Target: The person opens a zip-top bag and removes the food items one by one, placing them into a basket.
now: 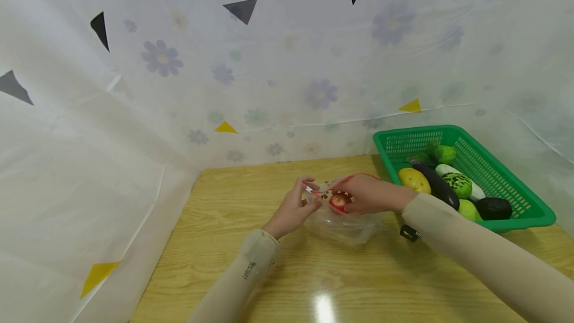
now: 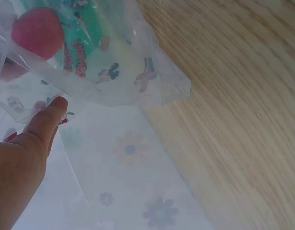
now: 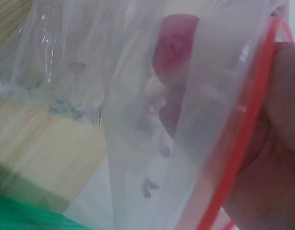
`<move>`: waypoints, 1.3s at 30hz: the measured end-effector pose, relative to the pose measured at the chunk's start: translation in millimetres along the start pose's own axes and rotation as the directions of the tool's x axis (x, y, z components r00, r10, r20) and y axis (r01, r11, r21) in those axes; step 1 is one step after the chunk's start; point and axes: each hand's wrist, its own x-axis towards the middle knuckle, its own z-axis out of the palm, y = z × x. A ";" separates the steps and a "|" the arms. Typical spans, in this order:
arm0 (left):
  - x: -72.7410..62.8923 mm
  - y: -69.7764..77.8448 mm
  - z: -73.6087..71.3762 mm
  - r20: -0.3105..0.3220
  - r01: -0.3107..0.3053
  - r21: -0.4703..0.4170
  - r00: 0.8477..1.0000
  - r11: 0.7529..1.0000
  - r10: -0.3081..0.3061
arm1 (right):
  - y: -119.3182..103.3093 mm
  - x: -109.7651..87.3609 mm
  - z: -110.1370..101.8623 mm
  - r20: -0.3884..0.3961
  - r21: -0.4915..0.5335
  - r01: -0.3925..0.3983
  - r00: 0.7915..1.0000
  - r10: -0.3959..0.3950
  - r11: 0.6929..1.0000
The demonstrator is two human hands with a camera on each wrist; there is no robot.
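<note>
A clear plastic zip bag (image 1: 345,226) with a red zip edge and small printed figures stands on the table, its mouth spread. At the left of the mouth, my left hand (image 1: 293,211) pinches the rim beside a white slider (image 1: 308,189). My right hand (image 1: 369,193) reaches into the mouth and holds a red apple (image 1: 339,201) in its fingers. Through the plastic, the apple (image 3: 176,45) shows blurred in the right wrist view, with the red zip edge (image 3: 243,134) across the hand. The left wrist view shows the left thumb (image 2: 49,117) against the bag (image 2: 119,81).
To the right stands a green basket (image 1: 506,171) holding an eggplant (image 1: 437,183), a yellow potato-like item (image 1: 414,180), an avocado (image 1: 494,209) and several green items. A small black object (image 1: 409,233) shows under the right sleeve. A flower-printed sheet (image 1: 269,88) borders the wooden table (image 1: 215,243).
</note>
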 end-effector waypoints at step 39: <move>5.4 -1.5 4.7 0.016 0.010 0.029 1.000 1.000 -0.011 | 37.8 -119.0 -71.0 -0.245 0.127 -0.151 0.953 0.178 0.980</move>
